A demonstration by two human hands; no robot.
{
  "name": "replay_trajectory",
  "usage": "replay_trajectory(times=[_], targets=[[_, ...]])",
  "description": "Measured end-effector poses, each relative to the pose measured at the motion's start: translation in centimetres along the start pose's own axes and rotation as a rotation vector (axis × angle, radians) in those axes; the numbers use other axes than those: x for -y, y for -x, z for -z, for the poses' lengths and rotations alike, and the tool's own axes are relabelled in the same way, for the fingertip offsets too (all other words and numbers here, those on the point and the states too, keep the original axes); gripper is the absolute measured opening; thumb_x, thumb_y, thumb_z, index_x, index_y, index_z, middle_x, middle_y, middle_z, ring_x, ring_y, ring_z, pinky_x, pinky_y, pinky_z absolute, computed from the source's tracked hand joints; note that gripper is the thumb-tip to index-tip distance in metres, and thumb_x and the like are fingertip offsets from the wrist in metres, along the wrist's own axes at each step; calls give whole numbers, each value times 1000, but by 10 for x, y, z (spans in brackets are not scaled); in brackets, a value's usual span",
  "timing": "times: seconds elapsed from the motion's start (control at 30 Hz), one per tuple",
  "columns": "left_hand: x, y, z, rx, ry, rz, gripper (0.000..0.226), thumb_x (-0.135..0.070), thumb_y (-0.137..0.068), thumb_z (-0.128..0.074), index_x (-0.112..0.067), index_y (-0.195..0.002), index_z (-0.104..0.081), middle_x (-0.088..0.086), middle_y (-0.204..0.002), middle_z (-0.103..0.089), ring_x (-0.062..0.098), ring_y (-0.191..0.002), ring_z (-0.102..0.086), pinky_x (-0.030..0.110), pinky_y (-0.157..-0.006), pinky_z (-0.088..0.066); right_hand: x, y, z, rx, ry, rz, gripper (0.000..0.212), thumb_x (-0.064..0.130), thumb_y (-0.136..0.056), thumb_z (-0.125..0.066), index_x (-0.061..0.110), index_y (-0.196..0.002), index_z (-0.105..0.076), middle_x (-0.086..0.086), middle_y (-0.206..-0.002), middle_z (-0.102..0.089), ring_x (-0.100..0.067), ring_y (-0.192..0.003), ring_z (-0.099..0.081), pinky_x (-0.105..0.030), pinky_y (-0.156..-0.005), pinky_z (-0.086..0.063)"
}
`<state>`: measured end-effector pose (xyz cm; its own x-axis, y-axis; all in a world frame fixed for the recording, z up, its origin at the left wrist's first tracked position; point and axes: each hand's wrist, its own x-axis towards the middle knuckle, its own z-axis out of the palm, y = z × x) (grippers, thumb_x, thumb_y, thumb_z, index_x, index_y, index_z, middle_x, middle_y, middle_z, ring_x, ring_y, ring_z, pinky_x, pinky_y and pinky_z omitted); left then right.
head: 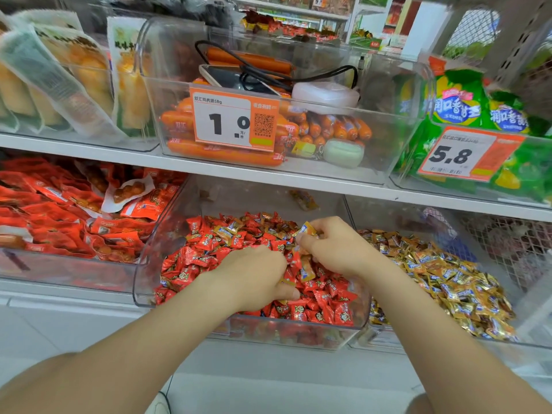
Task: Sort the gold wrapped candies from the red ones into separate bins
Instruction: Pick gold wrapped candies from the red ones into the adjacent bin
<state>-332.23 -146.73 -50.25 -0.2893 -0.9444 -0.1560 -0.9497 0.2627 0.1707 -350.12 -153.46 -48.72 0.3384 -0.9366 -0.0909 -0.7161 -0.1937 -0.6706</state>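
Observation:
A clear middle bin [143,282] holds a heap of red wrapped candies [322,306] with gold wrapped ones [227,231] mixed in toward the back. Both my hands are inside it. My right hand [331,246] pinches a gold candy [305,228] between its fingertips, and more gold candies [306,270] show under its palm. My left hand [257,273] lies curled on the red heap, and a bit of gold wrapper shows under its fingers. The clear bin to the right [531,318] is filled with gold wrapped candies [448,279].
A bin of red snack packets [59,222] stands at the left. On the white shelf [209,167] above, a clear bin with an orange price tag [233,121] holds sausages, a phone, a cable and a white case. Green bags [466,115] fill the upper right bin.

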Motion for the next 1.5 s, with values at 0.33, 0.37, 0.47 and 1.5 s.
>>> replay_trajectory(times=[0.33,0.37,0.47,1.5], targets=[[12,10,23,-143,127,110,44,-50,-95,-46,-12,-73,-51,3,-69,-55,22,-64,-51,37,-60,-45,3,4,-6,67,176,76,29,41,-103,-59,13,-97,-67,3,-62,-63,-8,-47,-50,-21,-48,-40],[15,9,24,-183,161,138,43,-49,-93,-48,-12,-71,-53,4,-68,-58,24,-65,-55,37,-63,-51,4,5,-8,67,204,112,28,39,-103,-59,14,-93,-65,1,-65,-64,-8,-50,-52,-22,-51,-41],[20,9,26,-260,261,182,29,-35,-90,-51,-18,-72,-66,-1,-65,-65,23,-67,-64,40,-68,-58,4,7,-18,44,374,286,24,34,-104,-54,18,-87,-56,1,-68,-60,-17,-65,-59,-34,-61,-43],[-51,8,27,-18,1326,215,8,-10,-99,-62,-12,-103,-69,4,-75,-51,14,-60,-45,25,-43,-33,-118,57,88,-325,388,16,21,33,-107,-56,21,-118,-70,-3,-93,-71,-27,-91,-70,-38,-81,-53]])
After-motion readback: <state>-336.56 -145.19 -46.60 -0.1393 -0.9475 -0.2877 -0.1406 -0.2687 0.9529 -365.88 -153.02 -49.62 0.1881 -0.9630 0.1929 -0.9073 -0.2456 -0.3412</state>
